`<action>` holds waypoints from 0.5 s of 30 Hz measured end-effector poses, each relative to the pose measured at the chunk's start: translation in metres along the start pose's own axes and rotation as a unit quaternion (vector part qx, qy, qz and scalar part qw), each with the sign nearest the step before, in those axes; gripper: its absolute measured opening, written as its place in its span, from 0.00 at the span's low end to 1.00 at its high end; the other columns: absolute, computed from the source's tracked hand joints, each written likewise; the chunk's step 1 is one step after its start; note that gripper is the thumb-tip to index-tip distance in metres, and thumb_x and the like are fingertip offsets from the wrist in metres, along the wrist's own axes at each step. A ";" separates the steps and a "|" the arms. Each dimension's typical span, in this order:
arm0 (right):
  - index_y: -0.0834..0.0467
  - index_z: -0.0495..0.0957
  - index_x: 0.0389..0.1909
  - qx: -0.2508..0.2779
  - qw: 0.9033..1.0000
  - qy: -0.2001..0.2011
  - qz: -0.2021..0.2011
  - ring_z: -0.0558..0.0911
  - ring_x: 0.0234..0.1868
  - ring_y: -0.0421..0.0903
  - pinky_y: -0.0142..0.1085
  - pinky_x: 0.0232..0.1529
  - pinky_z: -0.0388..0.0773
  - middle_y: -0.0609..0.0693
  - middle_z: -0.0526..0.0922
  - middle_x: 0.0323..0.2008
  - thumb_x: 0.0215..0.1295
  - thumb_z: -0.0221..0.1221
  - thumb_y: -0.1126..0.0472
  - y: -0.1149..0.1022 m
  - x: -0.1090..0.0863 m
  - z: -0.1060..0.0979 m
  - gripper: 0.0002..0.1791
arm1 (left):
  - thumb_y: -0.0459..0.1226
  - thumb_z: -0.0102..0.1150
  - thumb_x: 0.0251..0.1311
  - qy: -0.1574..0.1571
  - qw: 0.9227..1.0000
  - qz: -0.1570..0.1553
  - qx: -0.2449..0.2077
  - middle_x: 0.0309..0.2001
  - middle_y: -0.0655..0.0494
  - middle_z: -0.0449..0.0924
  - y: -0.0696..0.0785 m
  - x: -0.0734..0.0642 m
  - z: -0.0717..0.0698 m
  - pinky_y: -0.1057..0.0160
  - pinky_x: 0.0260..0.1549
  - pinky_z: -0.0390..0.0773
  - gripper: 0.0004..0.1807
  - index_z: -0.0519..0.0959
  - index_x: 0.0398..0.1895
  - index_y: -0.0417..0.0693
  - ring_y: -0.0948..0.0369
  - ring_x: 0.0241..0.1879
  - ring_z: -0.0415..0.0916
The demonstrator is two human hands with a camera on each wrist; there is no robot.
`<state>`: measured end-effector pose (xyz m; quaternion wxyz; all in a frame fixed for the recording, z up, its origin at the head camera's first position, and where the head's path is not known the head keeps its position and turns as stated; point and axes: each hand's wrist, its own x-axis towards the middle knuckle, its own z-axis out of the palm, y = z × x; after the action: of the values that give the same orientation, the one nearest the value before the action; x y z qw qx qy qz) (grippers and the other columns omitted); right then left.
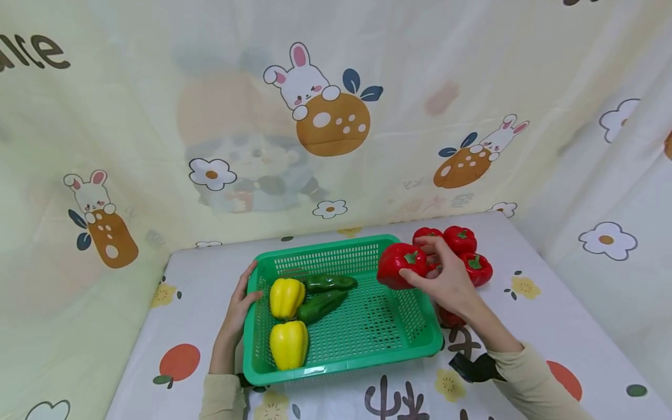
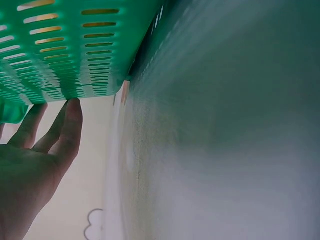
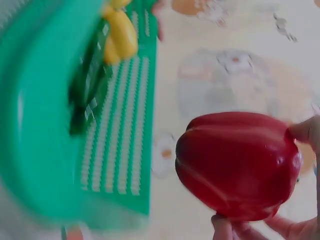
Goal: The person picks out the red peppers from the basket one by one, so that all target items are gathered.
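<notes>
My right hand (image 1: pixel 448 277) holds a red bell pepper (image 1: pixel 400 266) between thumb and fingers, above the right end of a green plastic basket (image 1: pixel 343 368). In the right wrist view the thumb is at one side of the pepper (image 3: pixel 240 165) and the fingertips at its lower side. At the basket's left end, my left hand (image 1: pixel 238 309) grips the rim, thumb over the edge and fingers against the slotted outer wall (image 2: pixel 70 60). Two yellow bell peppers (image 1: pixel 289 345) and two long dark green peppers (image 1: pixel 322 305) lie in the basket's left half.
Several more red bell peppers (image 1: pixel 476 268) sit on the table just right of the basket, partly hidden behind my right hand. A patterned cloth (image 1: pixel 205 294) covers the table. Printed curtains (image 1: pixel 409 175) hang at the back and both sides.
</notes>
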<state>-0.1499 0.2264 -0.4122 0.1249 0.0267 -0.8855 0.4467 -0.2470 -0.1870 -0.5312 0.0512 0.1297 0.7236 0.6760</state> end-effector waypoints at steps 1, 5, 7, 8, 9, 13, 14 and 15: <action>0.59 0.64 0.65 0.002 1.000 0.009 -0.003 0.74 0.51 0.55 0.40 0.40 0.79 0.59 0.73 0.56 0.56 0.69 0.54 0.002 0.000 -0.008 0.38 | 0.29 0.43 0.69 -0.001 1.000 0.000 -0.002 0.78 0.47 0.44 0.000 0.000 0.000 0.68 0.50 0.71 0.36 0.49 0.79 0.53 0.46 0.67 0.54; 0.61 0.64 0.65 0.010 0.999 0.050 -0.016 0.74 0.51 0.50 0.29 0.38 0.78 0.58 0.73 0.57 0.57 0.69 0.59 0.017 -0.001 -0.042 0.36 | 0.28 0.43 0.69 -0.002 1.000 -0.007 -0.002 0.78 0.48 0.44 0.001 0.000 0.001 0.64 0.53 0.71 0.36 0.49 0.79 0.53 0.46 0.68 0.53; 0.62 0.65 0.65 0.006 0.997 0.073 -0.026 0.74 0.49 0.43 0.24 0.36 0.77 0.56 0.74 0.56 0.56 0.69 0.61 0.026 -0.001 -0.057 0.36 | 0.29 0.43 0.69 0.001 1.000 -0.010 0.000 0.78 0.49 0.44 0.001 0.000 0.001 0.57 0.56 0.69 0.36 0.50 0.79 0.54 0.46 0.68 0.53; 0.61 0.65 0.65 0.000 0.996 0.082 -0.025 0.74 0.49 0.40 0.23 0.35 0.76 0.56 0.73 0.56 0.56 0.70 0.61 0.031 -0.002 -0.065 0.37 | 0.29 0.44 0.69 0.003 1.000 -0.013 0.002 0.78 0.48 0.44 0.001 0.000 0.001 0.52 0.58 0.68 0.36 0.50 0.79 0.54 0.46 0.68 0.53; 0.61 0.65 0.65 -0.006 0.996 0.091 -0.024 0.73 0.48 0.37 0.22 0.34 0.76 0.56 0.73 0.56 0.55 0.70 0.62 0.036 -0.003 -0.072 0.37 | 0.29 0.44 0.69 0.005 1.000 -0.015 0.003 0.78 0.49 0.44 0.002 0.000 0.001 0.48 0.60 0.65 0.37 0.50 0.79 0.54 0.46 0.69 0.52; 0.60 0.66 0.66 -0.035 0.993 0.111 -0.010 0.71 0.46 0.31 0.21 0.32 0.75 0.59 0.73 0.57 0.55 0.71 0.62 0.055 -0.010 -0.094 0.38 | 0.30 0.44 0.68 0.009 1.000 -0.012 0.002 0.78 0.49 0.44 0.001 0.000 0.002 0.39 0.63 0.58 0.37 0.50 0.79 0.55 0.45 0.70 0.51; 0.61 0.66 0.66 -0.041 0.993 0.114 -0.005 0.71 0.45 0.31 0.21 0.32 0.75 0.60 0.73 0.57 0.56 0.70 0.61 0.060 -0.012 -0.098 0.38 | 0.29 0.44 0.68 0.009 1.000 -0.011 0.001 0.78 0.49 0.44 0.001 0.000 0.002 0.38 0.63 0.57 0.37 0.50 0.79 0.54 0.45 0.70 0.50; 0.61 0.66 0.66 -0.045 0.992 0.116 -0.001 0.72 0.44 0.32 0.21 0.32 0.74 0.60 0.73 0.56 0.56 0.70 0.61 0.064 -0.015 -0.102 0.37 | 0.29 0.44 0.68 0.009 1.000 -0.010 0.000 0.78 0.49 0.44 0.001 0.000 0.002 0.38 0.63 0.57 0.37 0.50 0.79 0.54 0.45 0.70 0.51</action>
<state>-0.1257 0.3450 -0.4076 0.2282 -0.0297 -0.8842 0.4066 -0.2467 -0.1846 -0.5308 0.0512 0.1164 0.7255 0.6764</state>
